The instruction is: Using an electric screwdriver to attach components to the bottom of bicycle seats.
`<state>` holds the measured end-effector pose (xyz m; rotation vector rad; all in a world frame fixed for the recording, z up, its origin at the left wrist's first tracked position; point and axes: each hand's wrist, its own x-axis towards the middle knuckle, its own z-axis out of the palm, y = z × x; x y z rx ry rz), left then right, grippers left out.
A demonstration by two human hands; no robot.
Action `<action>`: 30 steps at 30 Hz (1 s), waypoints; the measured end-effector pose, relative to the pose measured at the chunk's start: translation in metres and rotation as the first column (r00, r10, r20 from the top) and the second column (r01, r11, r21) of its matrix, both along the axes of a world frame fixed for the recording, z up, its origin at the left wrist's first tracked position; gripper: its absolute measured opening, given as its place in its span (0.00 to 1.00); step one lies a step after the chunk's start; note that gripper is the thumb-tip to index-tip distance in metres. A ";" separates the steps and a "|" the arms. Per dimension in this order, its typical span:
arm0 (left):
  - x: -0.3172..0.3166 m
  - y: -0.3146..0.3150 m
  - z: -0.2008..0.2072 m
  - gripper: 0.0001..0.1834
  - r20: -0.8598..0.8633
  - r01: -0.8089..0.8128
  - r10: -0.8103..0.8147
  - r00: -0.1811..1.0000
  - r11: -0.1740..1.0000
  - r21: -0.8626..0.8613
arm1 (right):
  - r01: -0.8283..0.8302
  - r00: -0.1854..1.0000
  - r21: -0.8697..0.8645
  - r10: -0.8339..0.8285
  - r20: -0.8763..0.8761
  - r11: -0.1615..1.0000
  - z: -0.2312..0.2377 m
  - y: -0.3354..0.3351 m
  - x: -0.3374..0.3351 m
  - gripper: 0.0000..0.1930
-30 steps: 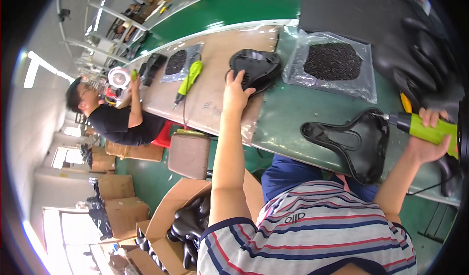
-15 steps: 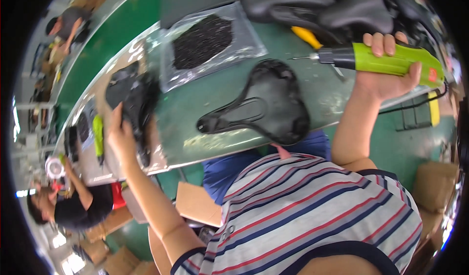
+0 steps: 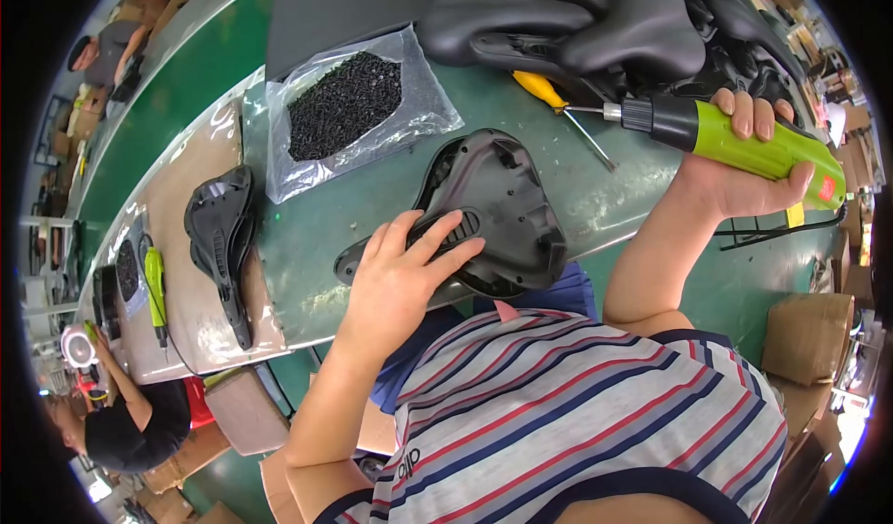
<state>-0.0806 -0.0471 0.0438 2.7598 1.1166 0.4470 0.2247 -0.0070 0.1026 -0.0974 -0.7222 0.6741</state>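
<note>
On the bench in front of me lies a black bicycle saddle (image 3: 498, 194), underside up, with a slotted plastic base in it. My left hand (image 3: 395, 278) rests on its narrower part, fingers spread across the slotted middle. My right hand (image 3: 753, 157) grips a lime-green electric screwdriver (image 3: 712, 138) at the right. Its bit points left, and the tip appears near a yellow-handled screwdriver (image 3: 539, 90) on the bench. Beyond the saddle, a clear plastic bag (image 3: 423, 106) holds many small black screws (image 3: 344, 106). Other black saddle bases (image 3: 223, 236) lie to the left.
A pile of black saddle covers (image 3: 595, 31) fills the far right of the bench (image 3: 307, 273). Another green electric screwdriver (image 3: 155, 287) lies at the left. Co-workers sit at the left, one in black (image 3: 139, 426). Cardboard boxes (image 3: 807, 338) stand on the right.
My left hand has come from the black bases at the left onto the saddle before me, where a slotted base now shows. The electric screwdriver stays in my right hand, slightly lower.
</note>
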 end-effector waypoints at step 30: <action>-0.030 -0.015 -0.060 0.21 0.288 -0.239 0.278 0.917 0.957 -0.162 | -0.643 0.700 -0.025 0.602 0.385 0.765 -0.008 0.074 -0.137 0.28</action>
